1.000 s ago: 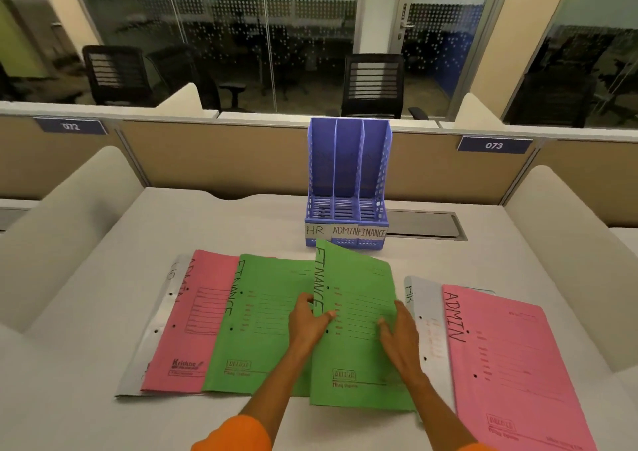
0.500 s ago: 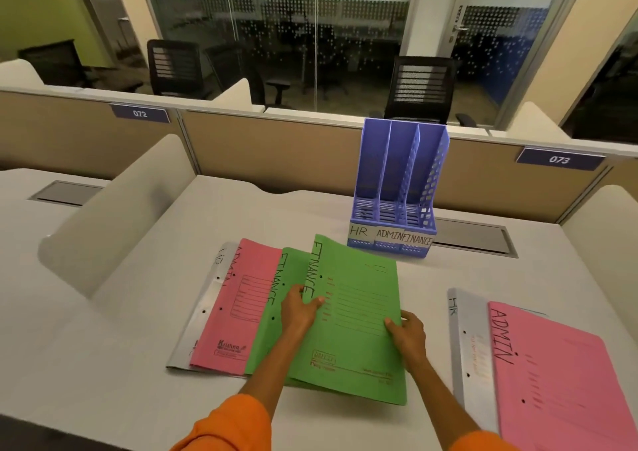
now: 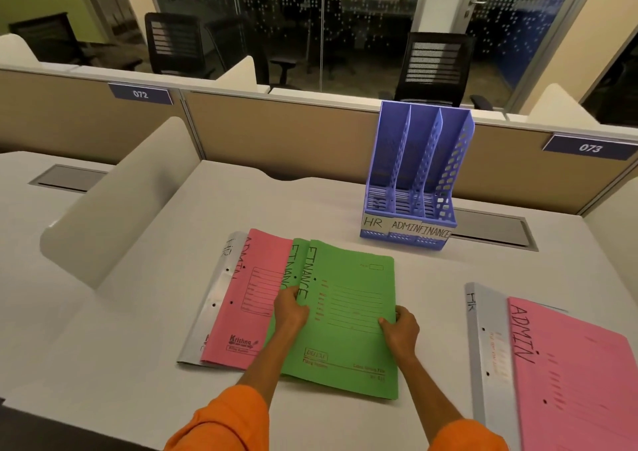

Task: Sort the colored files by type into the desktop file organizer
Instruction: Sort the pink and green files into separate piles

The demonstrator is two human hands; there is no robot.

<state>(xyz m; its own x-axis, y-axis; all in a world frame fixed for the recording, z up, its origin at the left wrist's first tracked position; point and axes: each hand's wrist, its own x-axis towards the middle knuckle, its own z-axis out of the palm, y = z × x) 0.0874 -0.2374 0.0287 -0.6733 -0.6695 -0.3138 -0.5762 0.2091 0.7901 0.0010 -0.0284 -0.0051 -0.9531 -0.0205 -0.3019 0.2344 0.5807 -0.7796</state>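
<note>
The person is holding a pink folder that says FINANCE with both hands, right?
Not quite. The head view shows both the left hand and right hand holding the FINANCE folder, but it is green, not pink.

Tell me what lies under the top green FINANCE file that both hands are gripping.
Under the top green file, a second green FINANCE file shows only its left strip. The left hand and right hand grip the top file's edges. The rest of the lower file is covered.
</note>
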